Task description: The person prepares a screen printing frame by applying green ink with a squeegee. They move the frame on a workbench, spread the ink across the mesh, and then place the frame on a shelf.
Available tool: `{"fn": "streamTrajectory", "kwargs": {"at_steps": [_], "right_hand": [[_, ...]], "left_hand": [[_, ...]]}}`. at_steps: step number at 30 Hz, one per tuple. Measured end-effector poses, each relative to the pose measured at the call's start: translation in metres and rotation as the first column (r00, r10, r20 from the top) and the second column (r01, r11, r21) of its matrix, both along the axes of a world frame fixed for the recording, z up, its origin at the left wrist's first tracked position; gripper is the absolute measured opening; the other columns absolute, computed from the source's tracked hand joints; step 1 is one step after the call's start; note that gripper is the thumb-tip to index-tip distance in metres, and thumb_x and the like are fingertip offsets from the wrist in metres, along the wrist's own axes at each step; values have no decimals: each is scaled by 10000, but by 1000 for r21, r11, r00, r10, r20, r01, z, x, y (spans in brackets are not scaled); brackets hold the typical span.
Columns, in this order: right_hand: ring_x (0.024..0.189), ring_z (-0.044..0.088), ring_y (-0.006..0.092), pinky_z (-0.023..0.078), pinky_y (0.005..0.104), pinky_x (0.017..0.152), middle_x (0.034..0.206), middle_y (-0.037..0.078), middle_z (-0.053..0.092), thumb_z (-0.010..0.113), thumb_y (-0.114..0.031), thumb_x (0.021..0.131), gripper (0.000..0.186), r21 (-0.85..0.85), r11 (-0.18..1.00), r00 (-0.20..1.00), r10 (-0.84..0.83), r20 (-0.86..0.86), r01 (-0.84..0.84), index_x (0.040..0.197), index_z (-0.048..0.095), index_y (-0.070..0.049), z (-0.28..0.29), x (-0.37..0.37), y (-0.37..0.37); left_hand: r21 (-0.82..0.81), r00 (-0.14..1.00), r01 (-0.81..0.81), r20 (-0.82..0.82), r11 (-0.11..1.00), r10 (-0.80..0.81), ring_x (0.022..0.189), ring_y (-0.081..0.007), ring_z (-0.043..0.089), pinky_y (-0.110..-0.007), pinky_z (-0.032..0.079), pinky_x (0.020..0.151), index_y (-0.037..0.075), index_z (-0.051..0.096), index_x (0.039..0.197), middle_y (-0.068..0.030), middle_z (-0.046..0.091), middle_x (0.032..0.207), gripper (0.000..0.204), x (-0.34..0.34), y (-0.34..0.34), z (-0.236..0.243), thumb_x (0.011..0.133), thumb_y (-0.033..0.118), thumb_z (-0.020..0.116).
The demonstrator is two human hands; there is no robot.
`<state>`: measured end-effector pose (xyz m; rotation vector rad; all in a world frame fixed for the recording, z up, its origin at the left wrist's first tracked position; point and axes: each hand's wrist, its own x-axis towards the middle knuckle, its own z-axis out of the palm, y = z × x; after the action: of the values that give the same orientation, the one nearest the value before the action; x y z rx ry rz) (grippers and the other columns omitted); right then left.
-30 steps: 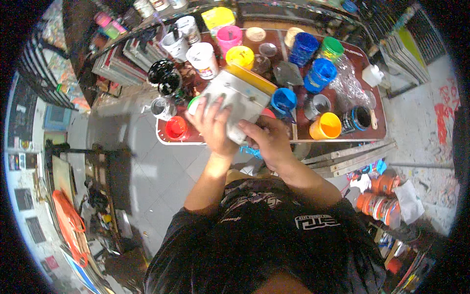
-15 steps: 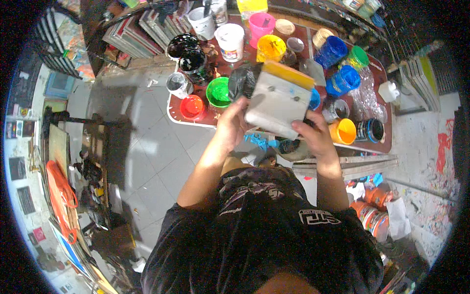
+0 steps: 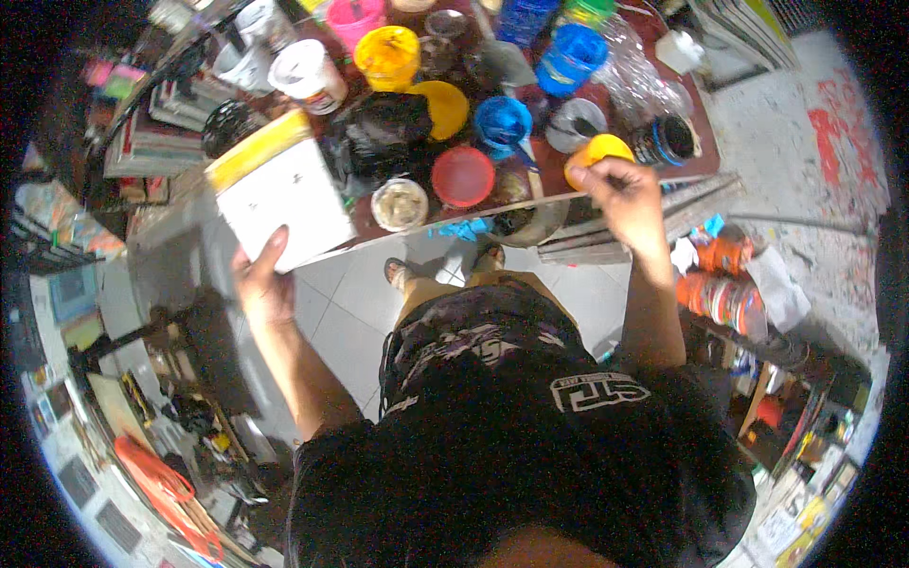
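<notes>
My left hand [image 3: 265, 284] grips the lower edge of a white rectangular board [image 3: 279, 194] with a yellow strip along its top, held out at the left over the table's front. My right hand [image 3: 625, 204] has its thumb and fingers at the rim of a yellow-orange cup [image 3: 603, 147] near the table's front right, apparently gripping it. Between them sit a red lid or tub [image 3: 464, 175], a small tub of pale contents [image 3: 399, 206], a blue cup [image 3: 502, 118] and a bundle of black plastic [image 3: 369, 142].
The brown table [image 3: 701, 137] holds several paint pots and crumpled clear plastic [image 3: 634, 76]. Framed screens [image 3: 156, 142] stand at the left. Under the right side are wooden bars [image 3: 587, 251] and orange containers [image 3: 720, 303]. My sandalled feet [image 3: 398, 275] show on the tiled floor.
My hands have separated: the left has carried the board leftward, while the right has let go of it and moved to the yellow-orange cup. The view has shifted too.
</notes>
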<state>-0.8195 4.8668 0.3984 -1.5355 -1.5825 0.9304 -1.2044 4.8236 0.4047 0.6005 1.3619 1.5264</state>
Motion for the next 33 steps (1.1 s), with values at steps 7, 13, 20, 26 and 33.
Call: {"fn": "streamTrajectory", "kwargs": {"at_steps": [7, 13, 20, 26, 33], "right_hand": [[566, 512, 65, 400, 193, 504, 700, 20, 582, 569, -89, 825, 119, -96, 990, 963, -123, -240, 103, 867, 617, 11, -3, 32, -7], [536, 547, 99, 441, 221, 504, 629, 35, 584, 590, -197, 816, 213, -250, 967, 978, -94, -184, 45, 769, 608, 11, -30, 37, 10], [542, 517, 76, 413, 202, 499, 672, 23, 571, 584, -178, 828, 183, -382, 924, 943, -152, -297, 28, 836, 593, 5, -45, 21, 32], [619, 520, 79, 414, 207, 561, 709, 18, 566, 570, -69, 822, 92, -276, 953, 967, -183, -178, 129, 861, 582, 13, -38, 19, 31], [761, 569, 141, 447, 272, 706, 808, 84, 622, 624, -60, 773, 104, -101, 927, 920, -371, -130, 360, 833, 589, 17, -13, 30, 7]], "left_hand": [[156, 997, 76, -15, 985, -75, 890, -190, 565, -313, 419, 831, -32, 554, 1007, -109, 603, 954, 345, 32, 8, 9, 692, 38, 679], [106, 984, 74, -166, 992, -56, 870, -170, 560, -294, 395, 824, -25, 590, 969, -92, 614, 930, 294, 39, 15, 4, 691, 12, 677], [56, 990, 75, -121, 996, -68, 855, -164, 561, -284, 398, 821, -30, 590, 989, -85, 614, 929, 305, 47, 39, 3, 691, 3, 641], [-122, 725, 444, -533, 888, -436, 772, -184, 601, -319, 465, 718, -41, 584, 988, -99, 634, 871, 325, 79, 156, 47, 702, 100, 645], [-96, 311, 586, -890, 805, -333, 736, -288, 624, -353, 484, 695, 62, 646, 890, -168, 634, 779, 349, 141, 375, 18, 594, 246, 675]]}}
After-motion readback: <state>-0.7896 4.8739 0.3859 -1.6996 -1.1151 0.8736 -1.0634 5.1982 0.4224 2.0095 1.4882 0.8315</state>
